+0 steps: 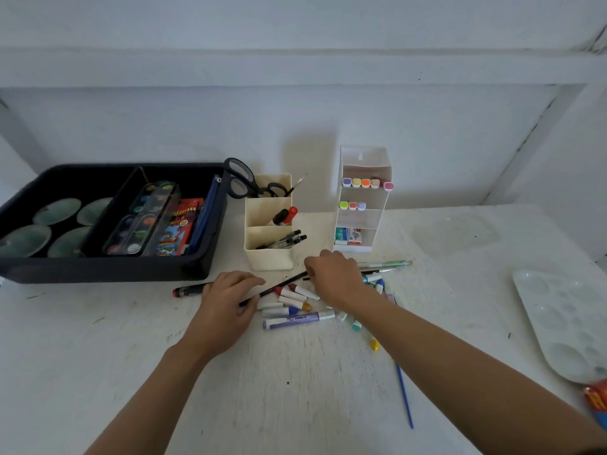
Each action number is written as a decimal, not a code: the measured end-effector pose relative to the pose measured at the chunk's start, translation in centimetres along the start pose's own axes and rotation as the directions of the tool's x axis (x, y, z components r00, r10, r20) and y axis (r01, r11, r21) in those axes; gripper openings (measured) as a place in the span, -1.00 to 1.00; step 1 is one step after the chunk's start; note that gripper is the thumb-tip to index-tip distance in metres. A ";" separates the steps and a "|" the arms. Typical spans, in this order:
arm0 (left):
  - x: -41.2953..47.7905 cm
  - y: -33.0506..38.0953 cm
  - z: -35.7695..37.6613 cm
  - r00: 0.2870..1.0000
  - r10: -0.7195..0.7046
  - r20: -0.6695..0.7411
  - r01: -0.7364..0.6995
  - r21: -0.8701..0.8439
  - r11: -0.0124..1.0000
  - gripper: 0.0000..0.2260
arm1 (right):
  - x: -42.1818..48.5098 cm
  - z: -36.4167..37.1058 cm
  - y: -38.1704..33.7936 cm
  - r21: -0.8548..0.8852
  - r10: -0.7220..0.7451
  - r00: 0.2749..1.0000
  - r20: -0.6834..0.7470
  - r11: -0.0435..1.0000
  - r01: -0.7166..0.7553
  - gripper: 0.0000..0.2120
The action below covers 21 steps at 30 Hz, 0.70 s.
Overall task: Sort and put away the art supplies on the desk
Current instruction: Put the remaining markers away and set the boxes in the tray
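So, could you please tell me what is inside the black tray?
Four greenish dishes, a watercolour set, a red crayon box, a blue case; anything beneath them is hidden.

L forearm (pixel 154 385) & R forearm (pixel 460 362) bare; L hand (pixel 226 302) & R hand (pixel 335 279) bare. Thin dark strip (pixel 595 452) at R arm's upper end, poss. sleeve hem.

Left hand (pixel 226 307) pinching black pencil (pixel 282 285), markers (pixel 290 294) — desk (pixel 295 389)

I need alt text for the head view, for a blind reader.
On a white desk, the right hand pinches a black pencil amid a pile of markers; the left hand lies over its other end. Behind: a holder, a rack, a black tray.
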State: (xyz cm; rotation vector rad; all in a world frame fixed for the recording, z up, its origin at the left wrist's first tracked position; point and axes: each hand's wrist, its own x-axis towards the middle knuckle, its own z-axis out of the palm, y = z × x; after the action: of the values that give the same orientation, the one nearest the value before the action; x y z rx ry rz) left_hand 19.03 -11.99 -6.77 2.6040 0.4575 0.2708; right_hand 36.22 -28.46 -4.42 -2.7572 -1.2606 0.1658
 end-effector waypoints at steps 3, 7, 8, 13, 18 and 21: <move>-0.1 0.5 -0.7 1.000 0.003 -0.003 -0.003 -0.031 1.000 -0.71 | -0.6 0.4 -0.2 0.007 -0.033 0.994 -0.104 0.999 0.034 -0.80; -0.1 1.3 -1.8 0.999 0.011 -0.038 -0.015 -0.113 0.993 -0.75 | -1.5 -0.2 -0.6 0.083 -0.107 0.933 -0.343 0.986 0.143 -0.84; 0.0 1.5 -2.1 0.999 0.016 -0.044 -0.022 -0.136 0.990 -0.76 | -1.7 -0.7 -0.7 0.124 -0.121 0.907 -0.403 0.975 0.185 -0.88; 0.6 3.2 -3.3 1.000 0.003 -0.011 -0.006 -0.274 0.962 -0.73 | -3.0 -4.3 -2.4 0.578 0.026 0.865 -0.501 0.754 0.312 -0.91; 0.6 5.2 -3.8 0.991 0.102 0.085 -0.072 -0.301 0.951 -0.58 | -3.5 -7.3 -4.5 0.844 0.166 0.864 -0.476 0.363 0.395 -0.89; 0.1 4.9 -4.2 0.995 0.085 0.059 -0.062 -0.312 0.948 -0.73 | -3.2 -7.9 -5.2 0.913 0.281 0.869 -0.408 0.127 0.388 -0.91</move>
State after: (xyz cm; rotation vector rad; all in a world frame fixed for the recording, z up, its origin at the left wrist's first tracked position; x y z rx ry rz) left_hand 19.31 -14.26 -0.77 2.3161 0.2675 0.2504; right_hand 31.42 -27.86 4.28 -1.3241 -0.6089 0.1758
